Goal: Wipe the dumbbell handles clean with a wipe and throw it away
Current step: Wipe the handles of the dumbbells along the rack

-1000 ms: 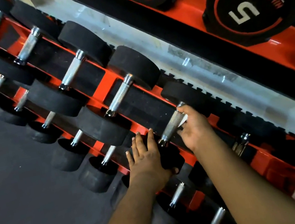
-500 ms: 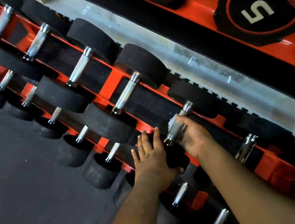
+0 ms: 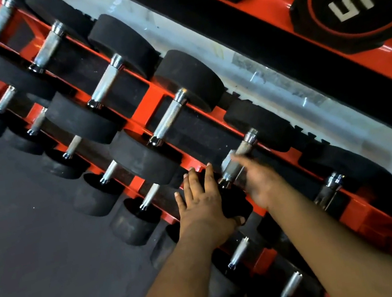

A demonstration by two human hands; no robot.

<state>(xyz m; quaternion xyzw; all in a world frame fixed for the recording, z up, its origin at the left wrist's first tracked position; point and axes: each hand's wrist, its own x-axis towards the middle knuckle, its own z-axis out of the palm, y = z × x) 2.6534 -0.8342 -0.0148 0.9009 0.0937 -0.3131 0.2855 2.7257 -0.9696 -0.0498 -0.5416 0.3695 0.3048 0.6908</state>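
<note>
Two hands on dumbbell, wipe hidden, right hand (image 3: pixel 258 179) blurred

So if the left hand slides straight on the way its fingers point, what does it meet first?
Probably the black rubber dumbbell head just beyond the left hand's fingertips, on the red steel rack; depth is unclear, so it may pass beside it.

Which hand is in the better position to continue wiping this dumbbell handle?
The right hand. It is already wrapped around the dumbbell handle, apparently with the wipe, though blur hides it. The left hand rests flat with straight fingers on the black dumbbell head, seemingly steadying it.
</note>
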